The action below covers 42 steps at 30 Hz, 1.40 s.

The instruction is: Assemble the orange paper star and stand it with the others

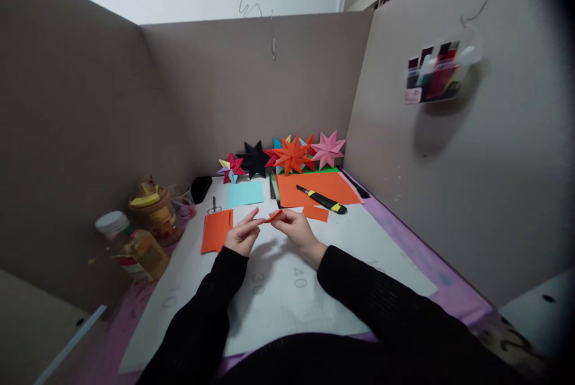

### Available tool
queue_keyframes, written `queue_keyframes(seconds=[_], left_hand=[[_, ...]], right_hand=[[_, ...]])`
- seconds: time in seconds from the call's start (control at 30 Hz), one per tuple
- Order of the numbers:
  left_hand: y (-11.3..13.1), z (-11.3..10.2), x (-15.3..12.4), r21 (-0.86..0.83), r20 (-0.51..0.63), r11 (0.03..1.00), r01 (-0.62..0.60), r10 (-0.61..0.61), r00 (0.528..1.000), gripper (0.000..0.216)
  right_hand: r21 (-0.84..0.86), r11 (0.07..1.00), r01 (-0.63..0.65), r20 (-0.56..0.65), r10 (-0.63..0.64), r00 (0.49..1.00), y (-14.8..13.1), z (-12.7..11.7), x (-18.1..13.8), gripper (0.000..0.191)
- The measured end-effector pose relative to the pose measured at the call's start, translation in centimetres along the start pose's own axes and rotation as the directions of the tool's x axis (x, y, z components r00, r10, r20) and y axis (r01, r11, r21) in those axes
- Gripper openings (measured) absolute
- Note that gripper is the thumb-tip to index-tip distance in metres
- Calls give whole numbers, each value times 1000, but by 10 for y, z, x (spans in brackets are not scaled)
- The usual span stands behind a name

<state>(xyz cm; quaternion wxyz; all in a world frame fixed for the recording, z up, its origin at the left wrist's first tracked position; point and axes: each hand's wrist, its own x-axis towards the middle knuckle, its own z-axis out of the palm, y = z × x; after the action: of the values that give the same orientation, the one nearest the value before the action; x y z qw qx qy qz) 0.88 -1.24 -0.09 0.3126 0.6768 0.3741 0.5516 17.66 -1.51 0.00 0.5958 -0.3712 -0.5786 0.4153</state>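
Observation:
Both my hands meet above the white cutting mat (278, 289), pinching a small folded orange paper piece (273, 216) between them. My left hand (243, 233) grips its left end with thumb and forefinger, the other fingers curled. My right hand (295, 227) is closed on its right end. An orange paper stack (216, 230) lies just left of my left hand. A small orange scrap (315, 213) lies just right of my right hand.
A large orange sheet (317, 187) carries a black-and-yellow utility knife (321, 199). A light blue sheet (244, 193) and scissors (214, 205) lie behind. Several folded paper stars (291, 154) line the back wall. Jars and a bottle (139, 247) stand left. Cardboard walls enclose the desk.

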Motion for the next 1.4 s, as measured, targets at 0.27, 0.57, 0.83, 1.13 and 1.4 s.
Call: queue_keyframes(seconds=[0.27,0.57,0.83,1.13,1.4], left_hand=[[-7,1,2,37,89,999,0,-3,996,27],[-5,0,6,-275,-3,912,304,-317,948,38],[-1,4,6,-376,-8,858,350,-381,924,38],[0,11,2,-481,-16,774,413,-478,878,34],[-1,17,-1,-440,-24,795,417,-475,880,35]], right_hand=[[-72,997,-6,19,8,1000,0,-2,0,16],[-148,981,127,58,-119,991,-5,1,-4,10],[-175,974,145,88,-132,987,-9,2,-7,12],[-120,987,109,11,-108,994,-10,6,-8,15],[-86,996,10,-101,-19,995,-7,9,-7,13]])
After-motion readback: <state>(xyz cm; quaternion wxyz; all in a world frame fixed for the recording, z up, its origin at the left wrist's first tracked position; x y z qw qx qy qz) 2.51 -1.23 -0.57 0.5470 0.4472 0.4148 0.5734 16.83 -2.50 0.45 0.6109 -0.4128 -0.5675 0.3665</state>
